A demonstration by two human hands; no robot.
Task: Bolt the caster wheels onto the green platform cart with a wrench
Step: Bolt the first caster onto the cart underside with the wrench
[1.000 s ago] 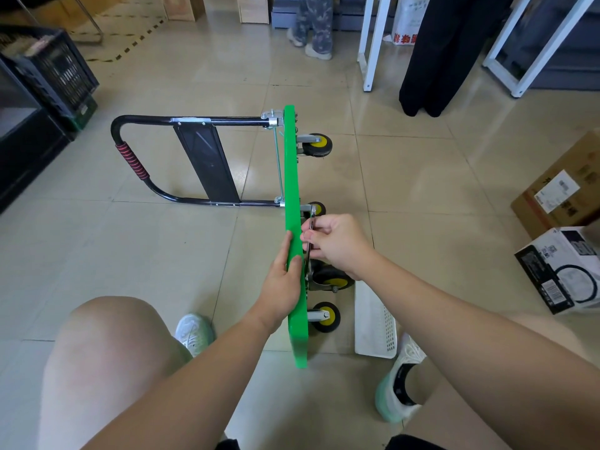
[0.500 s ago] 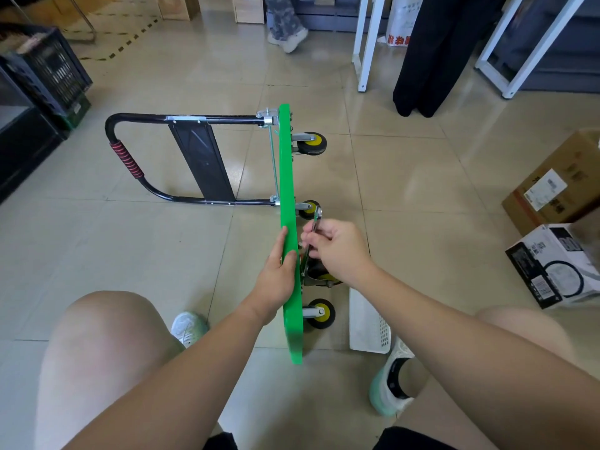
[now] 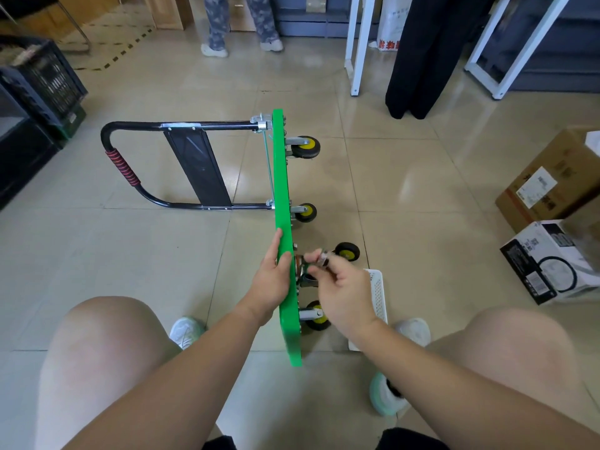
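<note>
The green platform (image 3: 285,190) stands on edge. The left hand (image 3: 271,284) grips its rim; the right hand (image 3: 345,295) pinches a blurred metal tool (image 3: 322,257) near a caster wheel (image 3: 319,319).

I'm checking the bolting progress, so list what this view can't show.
Head view only:
- Tool in the right hand: motion-blurred, type unclear.
- Caster by that hand: mostly hidden behind it; bolts unseen.
- Platform deck: edge-on to the camera.
- Basket: partly covered by the right forearm, contents untold.
</note>
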